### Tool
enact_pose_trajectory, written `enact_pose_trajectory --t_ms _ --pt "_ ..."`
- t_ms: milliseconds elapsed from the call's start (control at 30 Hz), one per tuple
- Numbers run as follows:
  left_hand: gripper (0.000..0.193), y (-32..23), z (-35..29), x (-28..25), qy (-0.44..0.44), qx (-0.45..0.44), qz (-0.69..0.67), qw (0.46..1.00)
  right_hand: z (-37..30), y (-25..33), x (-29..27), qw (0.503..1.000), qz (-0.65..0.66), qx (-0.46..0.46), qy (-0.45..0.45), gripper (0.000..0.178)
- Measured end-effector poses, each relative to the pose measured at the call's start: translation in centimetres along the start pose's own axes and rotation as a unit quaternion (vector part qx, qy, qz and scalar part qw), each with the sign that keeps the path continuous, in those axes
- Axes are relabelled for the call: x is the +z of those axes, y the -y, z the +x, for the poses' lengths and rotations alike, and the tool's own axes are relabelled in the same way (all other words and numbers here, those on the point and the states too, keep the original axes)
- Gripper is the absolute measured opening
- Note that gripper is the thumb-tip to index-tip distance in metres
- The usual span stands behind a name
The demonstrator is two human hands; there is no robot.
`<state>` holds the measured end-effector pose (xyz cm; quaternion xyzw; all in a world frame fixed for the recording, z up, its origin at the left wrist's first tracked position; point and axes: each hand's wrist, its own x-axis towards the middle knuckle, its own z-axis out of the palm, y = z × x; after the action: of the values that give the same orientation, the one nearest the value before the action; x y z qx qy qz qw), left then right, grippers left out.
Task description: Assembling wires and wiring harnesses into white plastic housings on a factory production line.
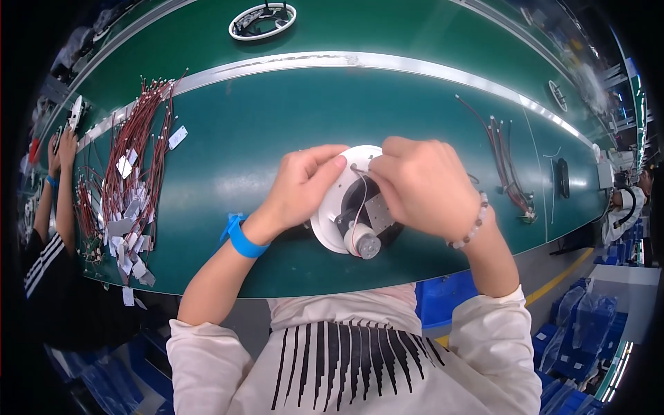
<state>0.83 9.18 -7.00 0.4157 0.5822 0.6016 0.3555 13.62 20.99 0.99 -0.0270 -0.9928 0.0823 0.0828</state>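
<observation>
A white round housing (328,216) is tilted in front of me near the bench's front edge. It carries a black part, a flat metal plate (378,211) and a small white-and-silver motor (366,243). Thin light wires (362,197) run from the motor up across the black part. My left hand (304,183) grips the housing's left rim, thumb on its face and fingers behind. At the upper right of the housing, my right hand (422,180) is closed in a pinch close to the wires. Its fingertips hide whatever is between them.
A heap of dark red wire harnesses with white tags (135,187) lies at left, and a smaller wire bundle (505,166) at right. White rings with black parts (263,22) sit on the belt beyond the metal rail (325,61). Another person's hands (66,149) work at far left.
</observation>
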Motion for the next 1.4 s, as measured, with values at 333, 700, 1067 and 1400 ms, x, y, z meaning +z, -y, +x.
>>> enact_pose_trajectory --t_ms 333,700,1067,1400 --pt "0.019 0.4 0.5 -1.0 0.042 -0.155 -0.198 0.967 -0.2 -0.1 1.7 0.972 0.138 0.02 -0.187 0.013" --pt "0.014 0.0 0.5 -0.7 0.008 -0.13 -0.214 0.968 -0.4 0.7 0.6 0.983 0.039 -0.005 -0.179 0.016" --pt "0.015 -0.6 0.2 -0.4 -0.02 -0.109 -0.184 0.977 0.3 1.2 0.8 0.995 0.042 -0.009 -0.088 0.014" --pt "0.021 -0.6 0.5 -1.0 0.026 -0.113 -0.177 0.977 1.3 1.4 1.2 0.998 -0.014 -0.006 -0.064 0.009"
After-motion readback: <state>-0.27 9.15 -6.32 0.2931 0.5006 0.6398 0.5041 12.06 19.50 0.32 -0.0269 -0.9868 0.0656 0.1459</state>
